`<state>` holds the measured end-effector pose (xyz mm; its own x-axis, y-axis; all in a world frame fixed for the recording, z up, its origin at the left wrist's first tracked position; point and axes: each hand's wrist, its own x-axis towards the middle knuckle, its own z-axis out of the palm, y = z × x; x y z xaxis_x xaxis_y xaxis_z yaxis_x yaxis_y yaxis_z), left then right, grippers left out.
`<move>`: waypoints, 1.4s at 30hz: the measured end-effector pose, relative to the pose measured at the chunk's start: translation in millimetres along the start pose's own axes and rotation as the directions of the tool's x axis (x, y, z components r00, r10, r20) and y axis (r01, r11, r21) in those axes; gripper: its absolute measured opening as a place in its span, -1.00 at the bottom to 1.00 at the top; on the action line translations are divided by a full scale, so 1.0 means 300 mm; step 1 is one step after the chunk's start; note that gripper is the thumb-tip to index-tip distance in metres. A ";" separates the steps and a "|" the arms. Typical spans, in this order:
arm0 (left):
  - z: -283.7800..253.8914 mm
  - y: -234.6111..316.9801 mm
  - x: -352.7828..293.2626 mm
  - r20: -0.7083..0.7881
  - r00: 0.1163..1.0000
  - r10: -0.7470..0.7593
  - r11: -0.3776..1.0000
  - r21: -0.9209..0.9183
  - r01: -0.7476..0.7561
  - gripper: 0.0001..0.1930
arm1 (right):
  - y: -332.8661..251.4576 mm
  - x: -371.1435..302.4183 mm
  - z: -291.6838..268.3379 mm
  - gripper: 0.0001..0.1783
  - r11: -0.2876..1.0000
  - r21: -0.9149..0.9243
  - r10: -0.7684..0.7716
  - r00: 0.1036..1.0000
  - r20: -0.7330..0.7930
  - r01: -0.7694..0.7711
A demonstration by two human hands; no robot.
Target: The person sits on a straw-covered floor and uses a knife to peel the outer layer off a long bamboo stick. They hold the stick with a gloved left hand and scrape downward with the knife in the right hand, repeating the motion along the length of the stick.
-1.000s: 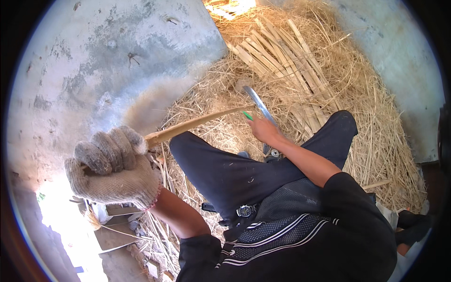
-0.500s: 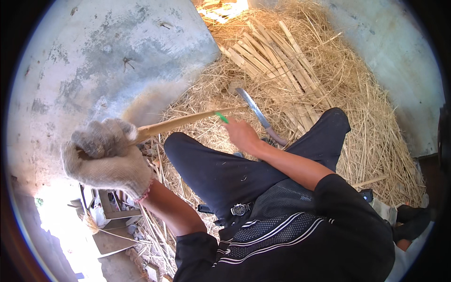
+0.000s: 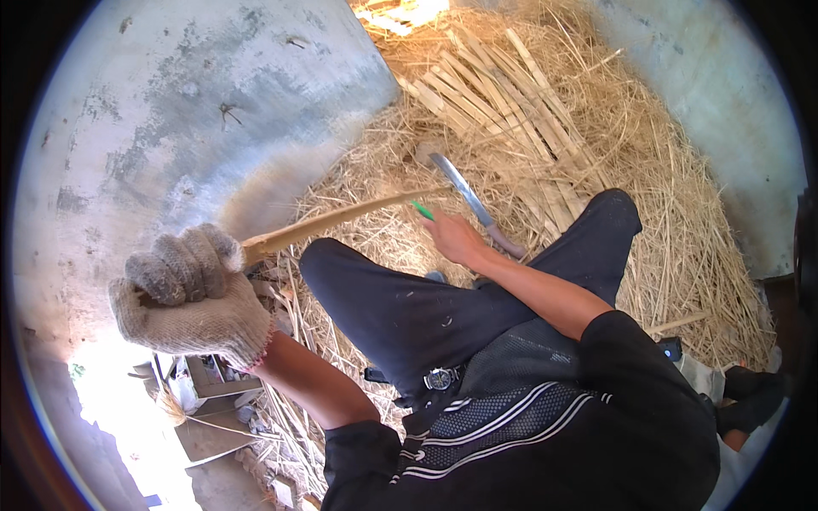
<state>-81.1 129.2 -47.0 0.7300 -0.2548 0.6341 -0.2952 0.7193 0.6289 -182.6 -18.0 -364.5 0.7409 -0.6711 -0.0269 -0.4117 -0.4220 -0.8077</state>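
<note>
My left hand (image 3: 192, 289), in a grey knitted glove, is closed around the near end of a long flat bamboo strip (image 3: 324, 217). The strip slants away to the right, over the straw beyond my knee. My bare right hand (image 3: 457, 238) is closed on a small green tool (image 3: 422, 209), whose tip is just below the strip near its far end. Whether the tip touches the strip is unclear, and most of the tool is hidden by my fingers. Close by, a long curved knife (image 3: 463, 189) with a brown handle lies on the straw.
Several split bamboo strips (image 3: 511, 106) lie in a loose bundle on the straw (image 3: 690, 221) ahead. A pale, stained wall or panel (image 3: 196, 111) rises on the left, another (image 3: 707, 102) on the right. A wooden frame (image 3: 209, 387) with clutter is at lower left.
My right hand and the green tool have moved a little to the right, toward the strip's far end. My left hand keeps its grip on the strip.
</note>
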 end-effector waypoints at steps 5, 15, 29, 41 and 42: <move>0.000 -0.030 0.009 0.192 0.981 -0.036 0.985 -0.156 0.067 -0.55 | 0.176 0.007 0.058 -0.61 0.949 -0.212 -0.269 0.949 -0.162 0.232; -0.027 -0.027 0.009 0.203 0.978 -0.054 0.989 -0.127 0.081 -0.54 | 0.381 0.106 0.186 -0.63 0.970 -0.229 -0.108 0.987 -0.117 0.080; -0.049 -0.025 0.013 0.270 0.962 -0.038 0.988 -0.132 0.076 -0.55 | 0.099 0.063 0.043 -0.63 0.992 -0.124 -0.009 0.999 -0.042 0.004; 0.039 0.008 0.003 -0.084 0.995 -0.059 0.995 0.076 0.066 -0.61 | 0.277 0.109 0.154 -0.62 0.958 -0.231 0.139 0.980 -0.146 -0.170; 0.003 0.001 0.024 0.069 0.997 -0.042 0.999 -0.023 0.043 -0.63 | 0.310 0.103 0.169 -0.59 0.953 -0.256 0.124 0.979 -0.165 -0.163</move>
<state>-76.5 127.0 -42.0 0.6973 -0.3285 0.6371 -0.2491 0.7224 0.6451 -170.9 -47.0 -470.3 0.5866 -0.8093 -0.0293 -0.6491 -0.4483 -0.6145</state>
